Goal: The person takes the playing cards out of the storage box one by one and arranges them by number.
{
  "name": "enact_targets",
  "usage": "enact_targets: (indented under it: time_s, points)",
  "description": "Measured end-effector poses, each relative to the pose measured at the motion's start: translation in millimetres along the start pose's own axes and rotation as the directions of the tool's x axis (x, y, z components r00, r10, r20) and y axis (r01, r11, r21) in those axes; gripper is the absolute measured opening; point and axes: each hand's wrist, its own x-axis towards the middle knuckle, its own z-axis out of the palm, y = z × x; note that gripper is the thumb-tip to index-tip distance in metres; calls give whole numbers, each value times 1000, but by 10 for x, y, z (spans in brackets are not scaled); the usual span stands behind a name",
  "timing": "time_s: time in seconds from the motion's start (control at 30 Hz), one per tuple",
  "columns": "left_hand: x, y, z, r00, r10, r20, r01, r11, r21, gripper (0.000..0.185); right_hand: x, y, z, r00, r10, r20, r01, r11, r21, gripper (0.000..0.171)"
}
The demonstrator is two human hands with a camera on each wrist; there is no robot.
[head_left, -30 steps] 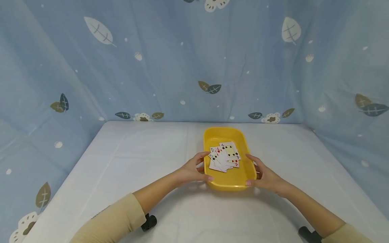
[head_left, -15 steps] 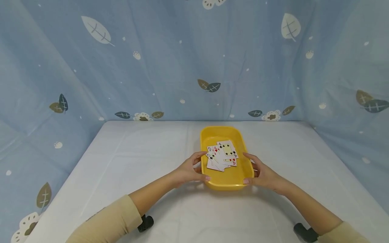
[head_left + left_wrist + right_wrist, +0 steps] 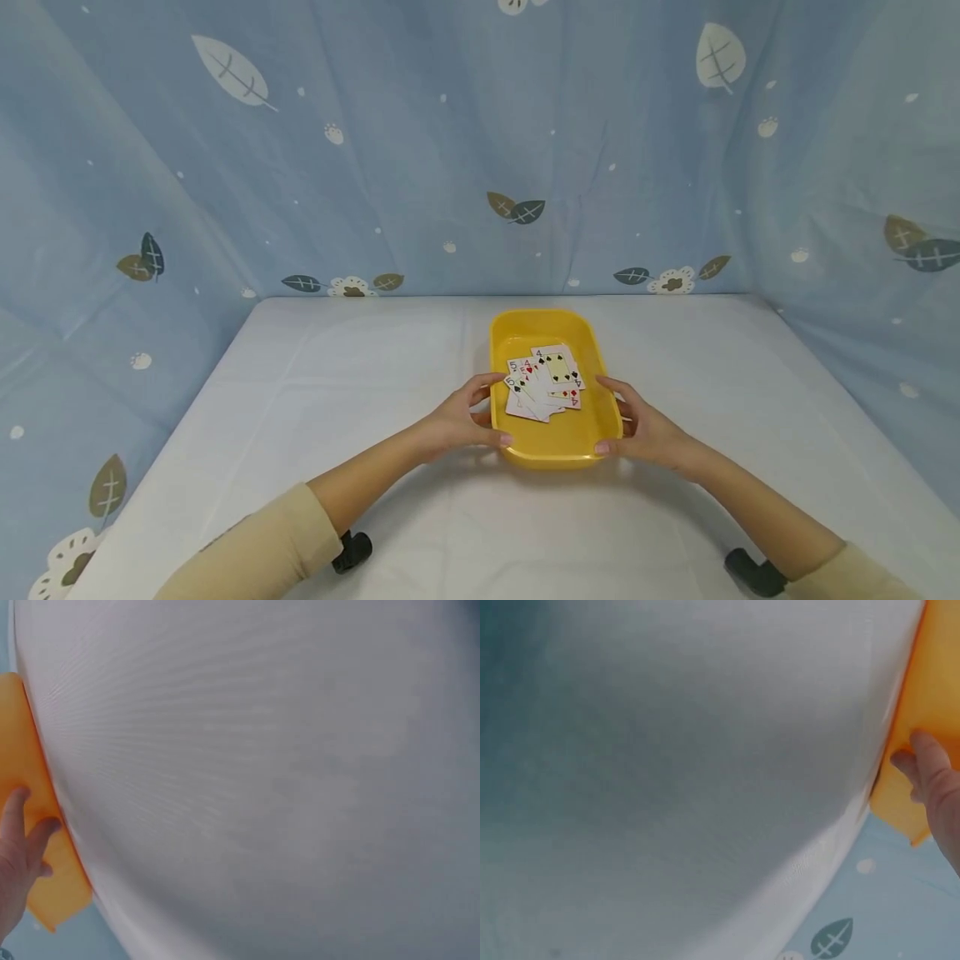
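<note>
A yellow plastic tray with rounded corners is between my two hands near the middle of the table. Several playing cards lie face up in it in an overlapping pile; fours and fives show. My left hand grips the left side, thumb at the near rim and fingers along the wall. On the opposite side, my right hand holds the tray in a similar way. Both wrist views show fingers against the tray's outer wall. Whether its base touches the table cannot be told.
A white cloth covers the table. Behind and at both sides hangs a blue curtain printed with leaves and flowers. Black devices sit under the forearms, close to the beige sleeves.
The tray has shifted slightly left, with both hands still gripping it and the cards inside. The head view has tilted a little.
</note>
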Motion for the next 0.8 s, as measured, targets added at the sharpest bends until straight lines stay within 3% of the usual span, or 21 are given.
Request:
enact_targets:
  time_s: [0.47, 0.8]
  points:
    - [-112, -53, -78, 1000, 14, 19, -14, 1000, 27, 91, -78, 65, 127, 993, -119, 21, 117, 987, 108, 97]
    - [-186, -58, -70, 999, 25, 35, -26, 999, 28, 92, -157, 77, 169, 986, -162, 35, 154, 974, 163, 96]
